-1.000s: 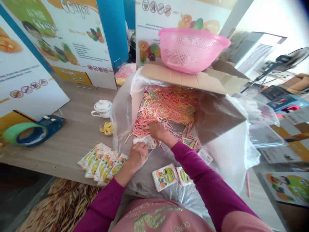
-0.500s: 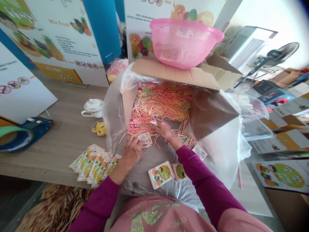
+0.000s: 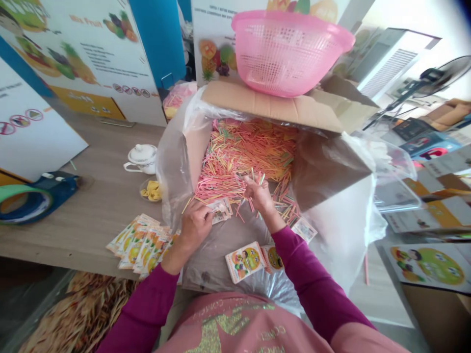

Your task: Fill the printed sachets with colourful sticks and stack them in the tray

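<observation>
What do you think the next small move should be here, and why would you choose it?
I would probably bring the sticks in the right hand to the small paper packet under the left hand, since the right fingers seem to pinch a few just beside it.

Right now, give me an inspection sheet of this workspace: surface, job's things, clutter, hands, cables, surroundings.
Surface: wood-grain table under an open cardboard box.
Job's things: coloured sticks heaped in the box's clear plastic liner; printed sachets fanned on the table; printed packets on the plastic.
Clutter: pink plastic colander on the box flap; white lidded cup; dish of yellow pieces; tape dispenser.
Hands: left hand on a small packet; right hand pinching a few sticks over the pile.
Cables: nothing seen.
Surroundings: fruit-printed display boards, standing fan, woven mat on the floor.
</observation>
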A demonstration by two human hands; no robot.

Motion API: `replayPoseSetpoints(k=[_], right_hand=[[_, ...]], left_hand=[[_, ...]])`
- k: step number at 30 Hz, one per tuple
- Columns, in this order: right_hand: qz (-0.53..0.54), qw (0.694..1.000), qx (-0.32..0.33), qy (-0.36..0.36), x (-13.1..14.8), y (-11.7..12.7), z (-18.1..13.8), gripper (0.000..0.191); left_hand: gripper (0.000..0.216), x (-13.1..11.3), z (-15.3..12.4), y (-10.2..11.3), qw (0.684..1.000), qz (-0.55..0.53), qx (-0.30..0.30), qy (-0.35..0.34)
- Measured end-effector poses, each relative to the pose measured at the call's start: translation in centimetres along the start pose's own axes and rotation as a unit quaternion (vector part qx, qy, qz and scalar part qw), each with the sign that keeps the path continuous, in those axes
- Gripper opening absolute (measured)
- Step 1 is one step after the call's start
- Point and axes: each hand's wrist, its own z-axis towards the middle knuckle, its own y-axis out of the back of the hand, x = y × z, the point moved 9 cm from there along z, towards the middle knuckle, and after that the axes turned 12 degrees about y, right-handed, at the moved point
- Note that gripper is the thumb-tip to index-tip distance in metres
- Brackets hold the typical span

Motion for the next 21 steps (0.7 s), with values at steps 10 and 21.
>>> replayPoseSetpoints(k=[10, 21], right_hand=[[0.169, 0.977, 0.022, -0.131, -0.9, -2.6, -2.0, 0.028], [0.169, 0.984, 0.035, -0.029, 4.8, -5.8, -3.5, 0.051]], left_hand=[[0.023, 0.6, -0.5, 0.0, 0.998, -0.054, 0.013, 0.003], [0.025, 1.4, -0.3, -0.1, 0.902, -0.412, -0.012, 0.127]])
